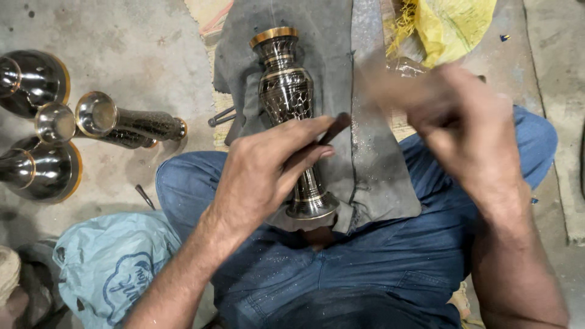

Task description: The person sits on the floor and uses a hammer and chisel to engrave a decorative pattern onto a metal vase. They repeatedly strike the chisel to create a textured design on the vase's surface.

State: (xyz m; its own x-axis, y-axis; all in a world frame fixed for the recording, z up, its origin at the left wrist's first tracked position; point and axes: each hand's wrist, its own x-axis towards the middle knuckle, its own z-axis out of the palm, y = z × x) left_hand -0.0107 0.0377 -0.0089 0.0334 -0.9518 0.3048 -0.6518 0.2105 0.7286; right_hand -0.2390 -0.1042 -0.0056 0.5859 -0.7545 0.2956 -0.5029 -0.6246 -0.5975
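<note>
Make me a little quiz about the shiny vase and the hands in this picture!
1. True or false: the dark engraved vase lies on a grey cloth across the person's lap.
2. Which hand grips the thin dark tool? A) left hand B) right hand
3. Fill in: the blurred hand is the ____ hand.

Key:
1. True.
2. A, the left hand holds it against the vase.
3. Right; the right hand is raised and blurred, and whether it holds anything cannot be told.

Engraved vase (285, 91): dark metal, brass-rimmed, lying lengthwise on grey cloth (372, 170) across lap. Chisel (334, 129): slim, dark, tilted against it.
</note>
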